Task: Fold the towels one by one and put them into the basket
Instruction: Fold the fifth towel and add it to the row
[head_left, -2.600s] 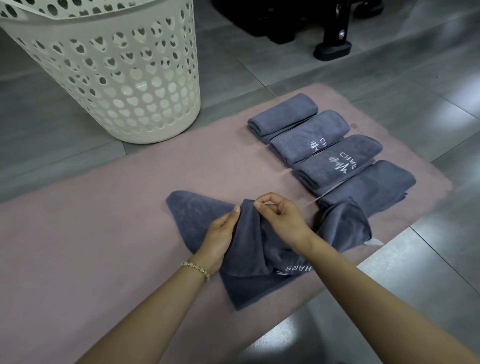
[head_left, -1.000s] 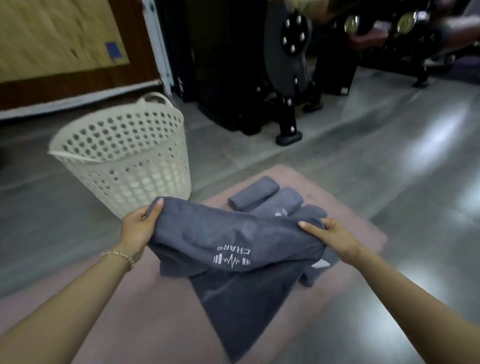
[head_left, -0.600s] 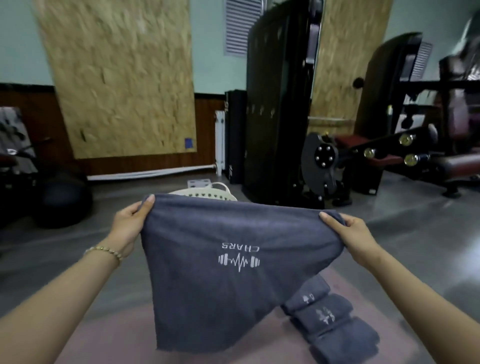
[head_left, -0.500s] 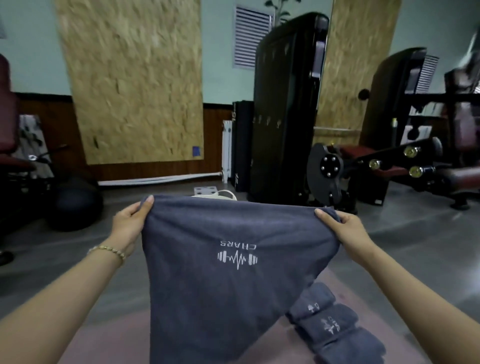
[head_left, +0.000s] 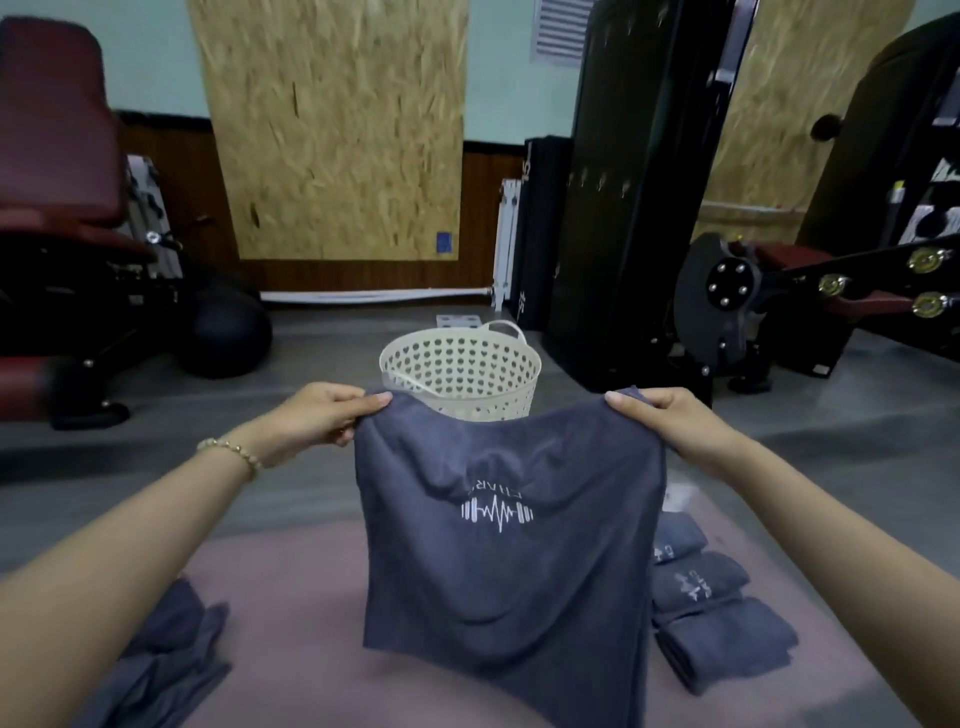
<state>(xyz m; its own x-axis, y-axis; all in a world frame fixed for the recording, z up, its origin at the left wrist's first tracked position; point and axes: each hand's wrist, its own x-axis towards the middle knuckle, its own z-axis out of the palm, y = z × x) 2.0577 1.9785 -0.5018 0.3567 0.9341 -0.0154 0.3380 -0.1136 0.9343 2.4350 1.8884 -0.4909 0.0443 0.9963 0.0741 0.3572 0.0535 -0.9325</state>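
Note:
A grey towel (head_left: 509, 561) with a white barbell logo hangs spread in the air in front of me. My left hand (head_left: 317, 418) pinches its top left corner and my right hand (head_left: 670, 423) pinches its top right corner. Its top edge sags slightly between them. Beyond the towel stands the cream basket (head_left: 462, 371) with heart-shaped holes, on the grey floor. Folded grey towels (head_left: 711, 613) lie in a row on the pink mat (head_left: 291, 603) at the lower right. A loose grey towel pile (head_left: 166, 660) lies at the lower left.
A black weight machine (head_left: 639, 197) stands right of the basket, with plates and a bar (head_left: 831, 291) further right. A dark red bench (head_left: 57, 208) and a black ball (head_left: 228, 332) are at the left. A chipboard panel (head_left: 337, 124) covers the far wall.
Both hands lifted the towel off the mat and spread it out in the air. Since half a second ago the view has tilted down, showing the basket, and the towel's top edge has gone slack.

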